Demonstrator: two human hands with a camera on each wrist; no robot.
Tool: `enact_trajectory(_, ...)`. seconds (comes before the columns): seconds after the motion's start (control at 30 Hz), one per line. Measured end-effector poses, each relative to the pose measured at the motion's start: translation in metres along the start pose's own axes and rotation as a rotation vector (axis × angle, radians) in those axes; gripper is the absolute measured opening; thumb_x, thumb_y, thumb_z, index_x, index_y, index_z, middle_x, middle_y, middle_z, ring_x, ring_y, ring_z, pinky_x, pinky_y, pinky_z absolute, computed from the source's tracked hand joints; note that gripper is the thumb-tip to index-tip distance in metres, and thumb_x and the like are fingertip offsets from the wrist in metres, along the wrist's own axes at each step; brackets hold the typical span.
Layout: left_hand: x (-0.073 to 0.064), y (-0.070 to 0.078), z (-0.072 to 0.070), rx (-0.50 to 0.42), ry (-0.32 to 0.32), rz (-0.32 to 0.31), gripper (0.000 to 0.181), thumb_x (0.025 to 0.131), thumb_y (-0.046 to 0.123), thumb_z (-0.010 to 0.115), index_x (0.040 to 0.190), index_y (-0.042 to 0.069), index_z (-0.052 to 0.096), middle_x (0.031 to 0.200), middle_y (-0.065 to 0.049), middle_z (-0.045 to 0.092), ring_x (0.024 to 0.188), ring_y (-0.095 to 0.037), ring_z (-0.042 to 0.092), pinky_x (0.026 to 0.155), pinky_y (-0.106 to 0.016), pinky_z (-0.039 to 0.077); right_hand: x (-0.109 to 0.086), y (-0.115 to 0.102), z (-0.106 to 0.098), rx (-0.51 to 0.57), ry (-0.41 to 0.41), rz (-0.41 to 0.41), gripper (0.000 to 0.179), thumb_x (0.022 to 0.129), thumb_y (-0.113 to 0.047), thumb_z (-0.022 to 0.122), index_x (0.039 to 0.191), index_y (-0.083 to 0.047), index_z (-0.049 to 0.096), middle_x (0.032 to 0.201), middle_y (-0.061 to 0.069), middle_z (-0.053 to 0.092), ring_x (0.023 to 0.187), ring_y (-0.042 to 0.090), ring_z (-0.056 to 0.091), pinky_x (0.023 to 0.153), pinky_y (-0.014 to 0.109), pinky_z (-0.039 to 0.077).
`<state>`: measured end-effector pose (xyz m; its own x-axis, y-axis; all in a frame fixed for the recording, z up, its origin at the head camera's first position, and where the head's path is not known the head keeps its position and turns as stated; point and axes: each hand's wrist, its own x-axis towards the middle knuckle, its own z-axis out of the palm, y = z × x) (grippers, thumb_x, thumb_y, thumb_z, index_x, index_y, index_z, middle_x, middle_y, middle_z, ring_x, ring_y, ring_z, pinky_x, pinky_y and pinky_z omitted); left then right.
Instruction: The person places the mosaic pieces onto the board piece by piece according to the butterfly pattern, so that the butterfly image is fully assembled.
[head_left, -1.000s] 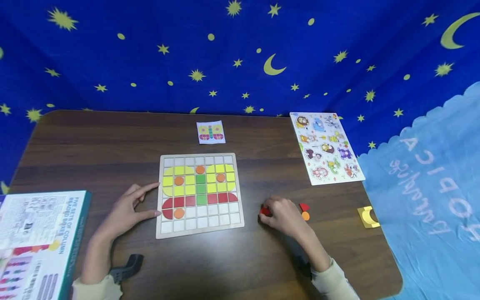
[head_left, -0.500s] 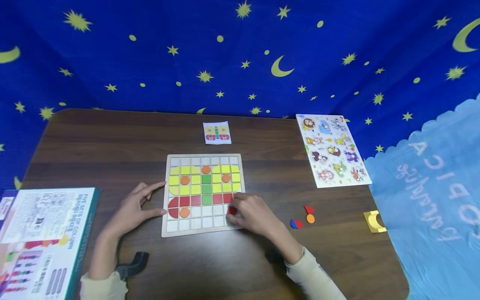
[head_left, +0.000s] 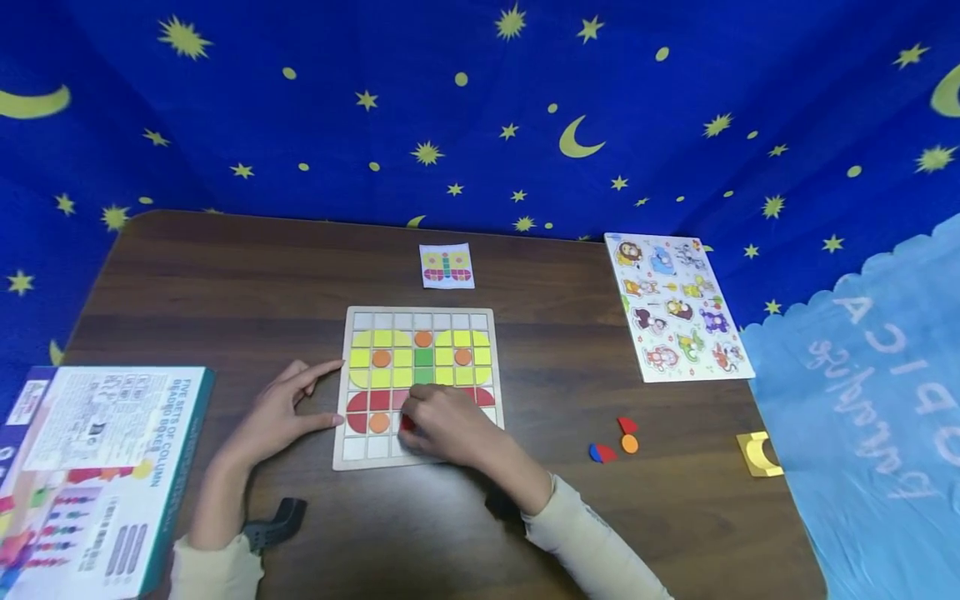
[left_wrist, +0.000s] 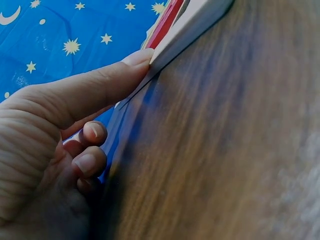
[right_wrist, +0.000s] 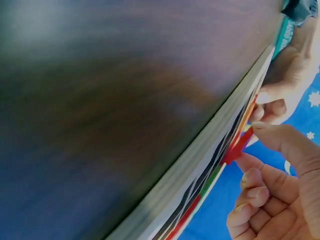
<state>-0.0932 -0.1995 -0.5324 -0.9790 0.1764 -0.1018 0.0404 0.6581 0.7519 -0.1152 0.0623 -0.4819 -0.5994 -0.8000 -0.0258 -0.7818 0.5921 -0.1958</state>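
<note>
A pale wooden grid board (head_left: 360,465) lies mid-table, bearing yellow, green, red and orange pieces in a butterfly shape. My left hand (head_left: 279,415) rests its outstretched thumb and index fingertips on the board's left edge. In the left wrist view the thumb (left_wrist: 107,85) presses the board's side, with the other fingers bent below. My right hand (head_left: 450,423) is over the lower middle of the grid, hiding several cells. Between its thumb and index finger it pinches a red tile (right_wrist: 237,146), tilted close over the board in the right wrist view.
Right of the board lie a red piece (head_left: 627,426), an orange disc (head_left: 630,444) and a blue-and-red pair (head_left: 602,452). A butterfly picture card (head_left: 447,267) sits behind. An animal puzzle (head_left: 678,308), a yellow cutout piece (head_left: 759,454) and a large box (head_left: 112,475) lie farther out.
My right hand has carried the red tile left from the loose pieces to the lower middle of the board. The left hand has stayed at the board's left edge. The head view has shifted slightly.
</note>
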Motion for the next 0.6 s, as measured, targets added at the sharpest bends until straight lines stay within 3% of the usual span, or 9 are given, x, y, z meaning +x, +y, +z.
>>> enact_trajectory(0.2, 0.0004, -0.0009, 0.0004, -0.013, -0.006, 0.002, 0.074, 0.081, 0.028, 0.083, 0.146, 0.017, 0.05, 0.092, -0.004, 0.037, 0.081, -0.018, 0.035, 0.071, -0.032, 0.03, 0.0093, -0.0034, 0.0023, -0.004, -0.029, 0.0, 0.021, 0.09, -0.027, 0.073, 0.104, -0.011, 0.075, 0.094, 0.0, 0.071, 0.079, 0.009, 0.063, 0.075, 0.018, 0.049)
enact_trajectory(0.6, 0.0009, 0.0001, -0.0003, -0.022, -0.013, -0.006, 0.074, 0.082, 0.03, 0.083, 0.146, 0.016, 0.05, 0.093, -0.005, 0.036, 0.081, -0.019, 0.034, 0.071, -0.033, 0.029, 0.0083, -0.0061, 0.0035, 0.006, -0.029, 0.02, 0.019, 0.089, -0.018, 0.075, 0.107, -0.012, 0.076, 0.102, 0.0, 0.072, 0.089, 0.01, 0.066, 0.083, 0.02, 0.051)
